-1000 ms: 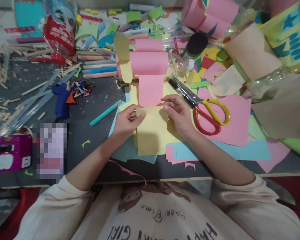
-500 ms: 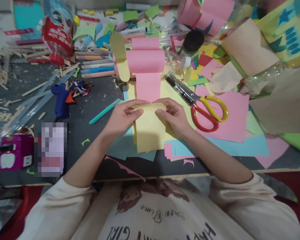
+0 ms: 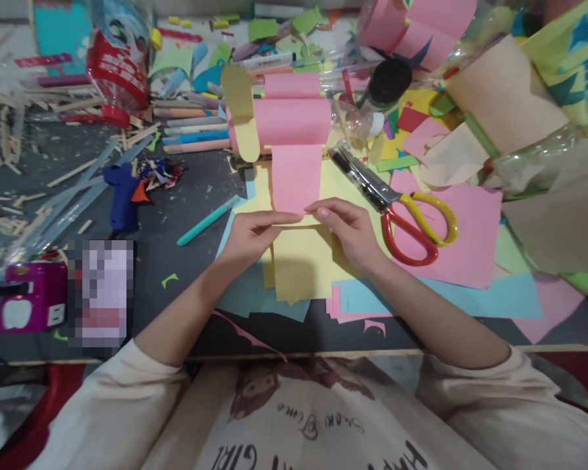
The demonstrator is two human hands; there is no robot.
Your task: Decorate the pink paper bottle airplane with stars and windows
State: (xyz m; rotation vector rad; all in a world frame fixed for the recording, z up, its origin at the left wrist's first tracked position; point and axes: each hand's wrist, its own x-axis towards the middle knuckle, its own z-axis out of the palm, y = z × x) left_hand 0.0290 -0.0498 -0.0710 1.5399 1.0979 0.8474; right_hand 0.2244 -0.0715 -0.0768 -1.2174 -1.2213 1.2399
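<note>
A yellow paper sheet (image 3: 301, 264) lies on the dark table in front of me. My left hand (image 3: 247, 236) and my right hand (image 3: 349, 230) both pinch its far edge, their fingertips almost meeting at the middle. The edge sits against the lower end of a pink paper strip (image 3: 295, 177) that hangs from a pink paper roll (image 3: 290, 121). A yellow oval paper piece (image 3: 240, 112) is stuck to the roll's left side.
Red and yellow scissors (image 3: 408, 219) lie right of my right hand on pink paper (image 3: 463, 238). A teal pen (image 3: 206, 220) and a blue glue gun (image 3: 120, 196) lie to the left. Wooden sticks, markers, paper scraps and plastic bottles crowd the back.
Both hands have drawn the yellow sheet's far edge up to the pink strip's end, and their fingertips have come closer together.
</note>
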